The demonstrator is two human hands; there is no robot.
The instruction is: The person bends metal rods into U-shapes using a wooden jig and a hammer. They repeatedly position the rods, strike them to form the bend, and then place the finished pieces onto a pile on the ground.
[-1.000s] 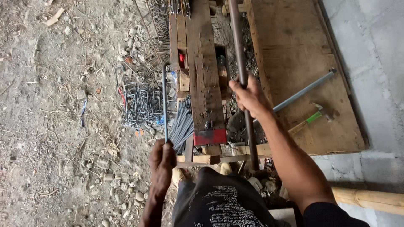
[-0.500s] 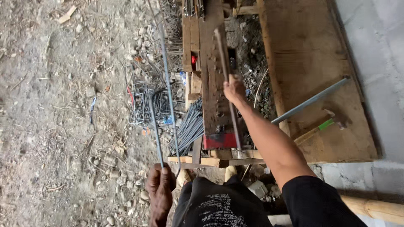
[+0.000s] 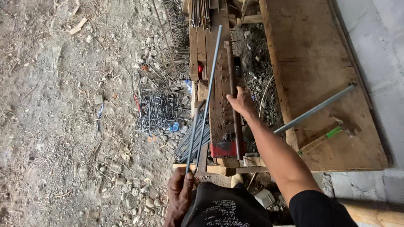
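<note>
blue-grey along the thin steel rod [image 3: 206,101] gripped in the left hand [image 3: 180,197]. dark rusty brown on the long lever bar [image 3: 233,105] under the right hand [image 3: 240,101]. weathered brown on the wooden bench plank [image 3: 219,84], with a bright red block [image 3: 222,149] at the near end and a small red spot [image 3: 200,69] farther up. pale reddish brown on the plywood sheet [image 3: 320,63]. light grey on the pipe [image 3: 313,110]. green band on the hammer handle [image 3: 334,132]. dull grey on the pile of bent wire stirrups [image 3: 158,111]. dusty grey-tan on the ground [image 3: 54,105], speckled with pale stones. black on the shirt [image 3: 227,210], with faint white print.
</note>
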